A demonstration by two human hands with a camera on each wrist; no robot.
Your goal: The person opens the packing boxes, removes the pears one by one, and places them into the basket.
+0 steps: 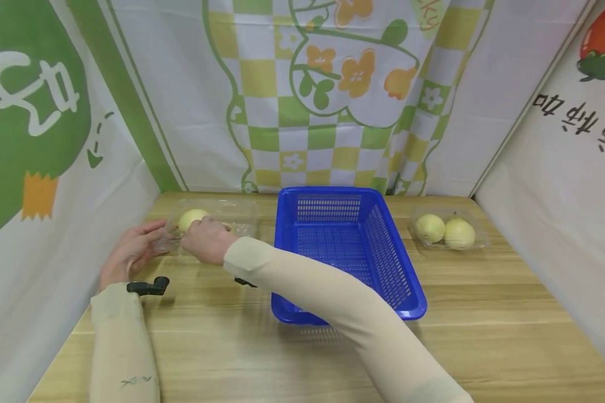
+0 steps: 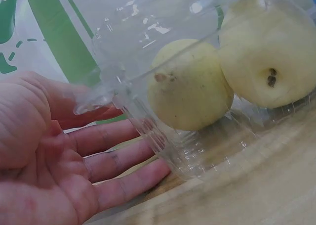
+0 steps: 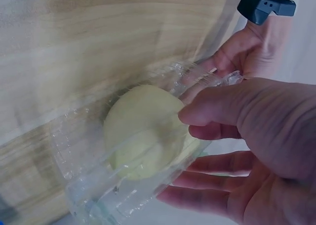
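A clear plastic box (image 1: 244,215) stands at the back left, with pale yellow pears (image 2: 190,86) in it. My left hand (image 1: 133,252) is at the box's left end. In the left wrist view its thumb is at the rim tab, and its other fingers lie against the end wall. My right hand (image 1: 206,239) reaches across over the box's front. In the right wrist view the right hand's thumb is near a pear (image 3: 143,131), and its lower fingers extend to the box's edge. Whether it grips the plastic is unclear.
A blue perforated basket (image 1: 415,308) stands mid-table, under my right forearm. At the back right is another clear box (image 1: 476,239) with two pears (image 1: 459,233). Printed curtains (image 1: 267,112) close off the back and sides of the wooden table (image 1: 489,330).
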